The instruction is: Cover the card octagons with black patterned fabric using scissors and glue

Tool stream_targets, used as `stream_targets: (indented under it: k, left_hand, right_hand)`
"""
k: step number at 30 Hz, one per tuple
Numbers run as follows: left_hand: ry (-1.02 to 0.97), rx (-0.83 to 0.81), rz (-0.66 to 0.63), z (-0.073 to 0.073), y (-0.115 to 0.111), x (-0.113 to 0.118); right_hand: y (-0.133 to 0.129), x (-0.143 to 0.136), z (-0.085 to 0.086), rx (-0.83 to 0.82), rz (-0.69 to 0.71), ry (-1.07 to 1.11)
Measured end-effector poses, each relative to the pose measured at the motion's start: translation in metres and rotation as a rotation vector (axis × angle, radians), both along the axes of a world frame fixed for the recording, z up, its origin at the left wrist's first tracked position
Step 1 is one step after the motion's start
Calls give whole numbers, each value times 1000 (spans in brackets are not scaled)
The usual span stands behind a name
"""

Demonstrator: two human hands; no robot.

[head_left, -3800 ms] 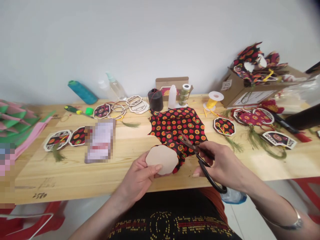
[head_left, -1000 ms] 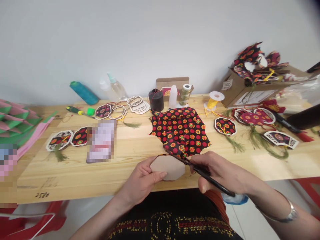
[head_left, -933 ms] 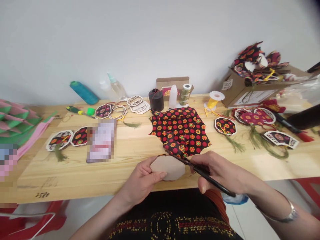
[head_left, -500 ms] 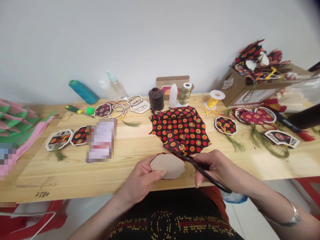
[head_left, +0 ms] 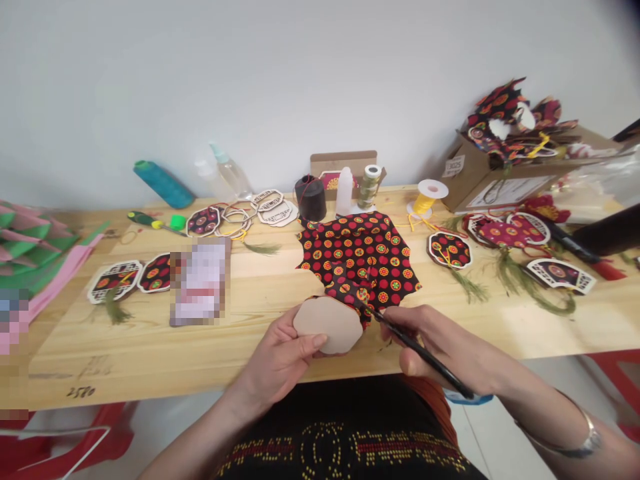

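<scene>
In my left hand [head_left: 287, 350] is a pale, scallop-edged cardboard piece [head_left: 327, 325], pinched with the thumb on its face. Dark patterned fabric shows along its upper and right edge. My right hand [head_left: 435, 343] grips black-handled scissors [head_left: 425, 357], whose blades point left at the fabric by the cardboard's right edge. I cannot make out how far apart the blades are. Just beyond both hands, a black cloth with red and yellow flower dots [head_left: 357, 257] lies on the table, partly bunched near the scissors.
Across the table [head_left: 255, 287] lie octagonal ornaments with tassels [head_left: 449, 250], a pixelated flat object [head_left: 201, 280] and a yellow thread spool [head_left: 427, 198]. At the back stand a black thread cone [head_left: 311, 198] and small bottles [head_left: 345, 191]. A cardboard box [head_left: 493, 180] heaped with fabric pieces is at right.
The cardboard piece has tilted and shifted slightly left with my left hand. My right hand has turned the scissors, so their handles look narrower and edge-on.
</scene>
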State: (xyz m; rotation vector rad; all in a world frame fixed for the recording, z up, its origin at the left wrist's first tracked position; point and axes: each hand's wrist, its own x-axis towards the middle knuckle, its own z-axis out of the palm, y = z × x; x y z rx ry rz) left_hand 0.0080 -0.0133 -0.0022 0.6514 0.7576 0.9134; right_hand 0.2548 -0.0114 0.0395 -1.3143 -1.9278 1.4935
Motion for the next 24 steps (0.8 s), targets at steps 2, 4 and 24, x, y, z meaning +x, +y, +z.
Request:
stream_targets:
  k: [2, 4, 24]
  left_hand:
    - [4, 3, 6, 1, 0, 0]
    - [9, 4, 15, 1, 0, 1]
    - [-28, 20, -2, 4, 0, 4]
  right_hand:
    - [0, -4, -1, -43, 24, 15]
    - [1, -7, 1, -87, 47, 14]
    - [11, -52, -13, -30, -352, 389]
